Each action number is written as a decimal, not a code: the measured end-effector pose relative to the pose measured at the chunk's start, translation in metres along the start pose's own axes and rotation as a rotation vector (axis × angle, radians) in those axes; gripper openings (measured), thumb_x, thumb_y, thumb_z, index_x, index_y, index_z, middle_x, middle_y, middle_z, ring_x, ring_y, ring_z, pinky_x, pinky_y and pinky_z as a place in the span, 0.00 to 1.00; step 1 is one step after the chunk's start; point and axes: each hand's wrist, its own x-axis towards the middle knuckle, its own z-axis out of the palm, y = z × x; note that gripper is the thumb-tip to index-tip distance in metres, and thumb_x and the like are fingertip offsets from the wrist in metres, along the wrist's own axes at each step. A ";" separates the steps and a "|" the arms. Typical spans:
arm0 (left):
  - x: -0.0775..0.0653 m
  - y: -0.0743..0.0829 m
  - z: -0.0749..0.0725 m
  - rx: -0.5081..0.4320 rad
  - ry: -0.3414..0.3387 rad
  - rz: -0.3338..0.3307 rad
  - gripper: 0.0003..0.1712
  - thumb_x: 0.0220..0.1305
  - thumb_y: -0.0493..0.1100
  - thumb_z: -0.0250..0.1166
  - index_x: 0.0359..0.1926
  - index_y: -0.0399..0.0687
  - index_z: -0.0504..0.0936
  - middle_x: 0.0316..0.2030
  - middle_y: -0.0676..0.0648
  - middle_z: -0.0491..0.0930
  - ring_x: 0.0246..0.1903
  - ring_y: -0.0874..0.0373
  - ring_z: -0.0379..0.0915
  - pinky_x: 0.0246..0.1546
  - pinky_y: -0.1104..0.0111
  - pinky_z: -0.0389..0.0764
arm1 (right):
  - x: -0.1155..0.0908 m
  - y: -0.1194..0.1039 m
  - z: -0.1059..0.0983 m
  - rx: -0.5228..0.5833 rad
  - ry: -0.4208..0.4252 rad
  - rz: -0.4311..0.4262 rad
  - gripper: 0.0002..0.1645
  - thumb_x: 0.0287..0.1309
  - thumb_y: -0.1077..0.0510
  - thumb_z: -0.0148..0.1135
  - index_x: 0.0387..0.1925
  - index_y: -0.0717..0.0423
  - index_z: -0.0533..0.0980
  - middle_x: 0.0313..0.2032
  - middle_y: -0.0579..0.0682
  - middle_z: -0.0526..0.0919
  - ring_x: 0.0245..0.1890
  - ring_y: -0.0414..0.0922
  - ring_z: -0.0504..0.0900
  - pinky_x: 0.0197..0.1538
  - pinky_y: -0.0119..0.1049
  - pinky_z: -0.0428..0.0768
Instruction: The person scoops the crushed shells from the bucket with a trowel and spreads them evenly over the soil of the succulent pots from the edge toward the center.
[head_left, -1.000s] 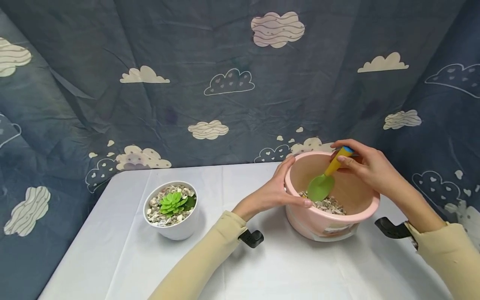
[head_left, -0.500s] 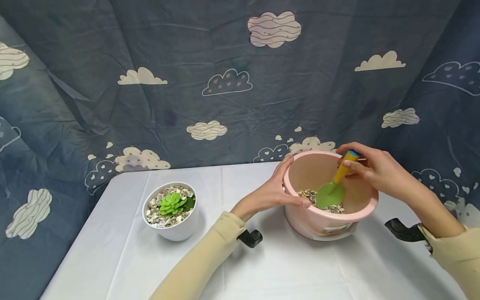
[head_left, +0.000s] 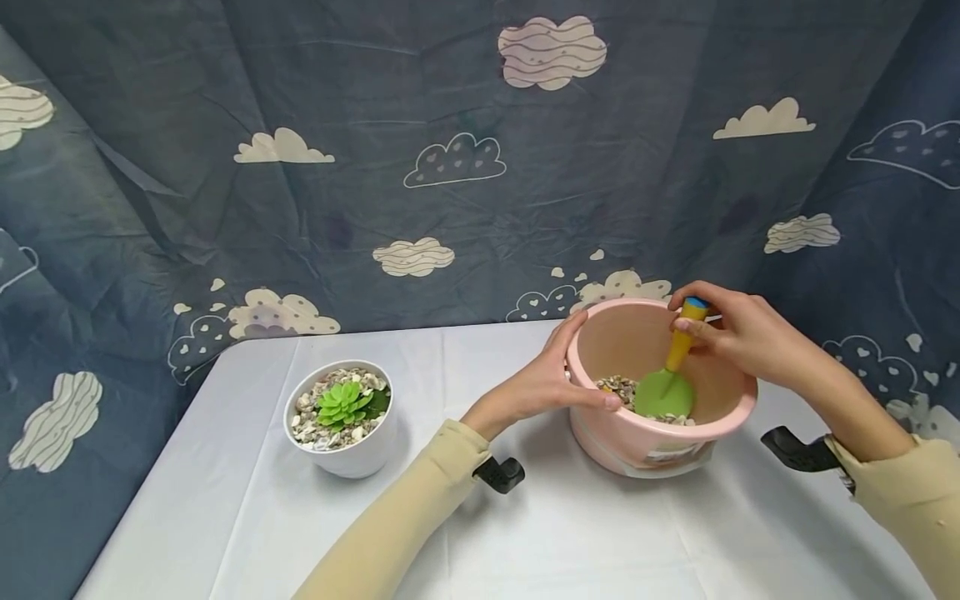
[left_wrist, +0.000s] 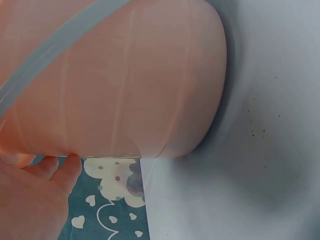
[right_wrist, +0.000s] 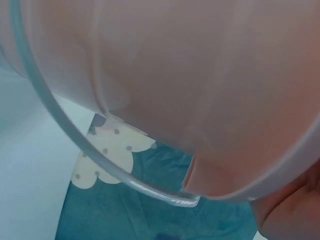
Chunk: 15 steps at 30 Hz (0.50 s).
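Observation:
A pink bucket [head_left: 611, 446] stands on the white table, with small gravel [head_left: 618, 388] in its bottom. My left hand [head_left: 534, 387] holds the bucket by its left side, thumb along the near rim and fingers round the far side. My right hand [head_left: 742, 335] reaches over the right rim and pinches the yellow handle of a toy shovel [head_left: 665, 392]. Its green blade points down into the bucket, the tip at the gravel. In the right wrist view the bucket wall [right_wrist: 165, 75] hides most of that hand; the left wrist view shows my left fingers [left_wrist: 66, 172] against the wall.
Left of the bucket stands a white pot [head_left: 356, 462] of gravel with a green succulent [head_left: 343, 406]. A pale carrying handle [right_wrist: 82, 142] hangs down the bucket's side. Behind the table [head_left: 480, 550] hangs a dark cloth [head_left: 450, 75] with clouds. Several specks [left_wrist: 257, 131] lie by the bucket.
The shovel has moved right inside the bucket and its blade has gone lower, to the gravel; its handle now stands more upright. My left hand has kept its hold on the bucket.

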 end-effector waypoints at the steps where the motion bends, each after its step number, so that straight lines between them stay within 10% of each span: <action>1: 0.000 0.000 0.000 -0.007 -0.003 -0.002 0.66 0.46 0.44 0.80 0.78 0.63 0.45 0.76 0.60 0.38 0.72 0.63 0.41 0.68 0.61 0.55 | 0.000 -0.002 0.000 -0.015 -0.004 -0.003 0.15 0.65 0.59 0.63 0.52 0.55 0.74 0.38 0.55 0.82 0.35 0.51 0.83 0.34 0.34 0.84; 15: 0.000 0.001 -0.001 0.005 -0.008 -0.021 0.67 0.47 0.45 0.79 0.78 0.64 0.43 0.75 0.61 0.39 0.71 0.63 0.42 0.67 0.62 0.57 | -0.003 -0.003 0.008 -0.047 -0.074 0.049 0.19 0.68 0.53 0.61 0.52 0.60 0.69 0.35 0.53 0.79 0.34 0.48 0.83 0.34 0.38 0.85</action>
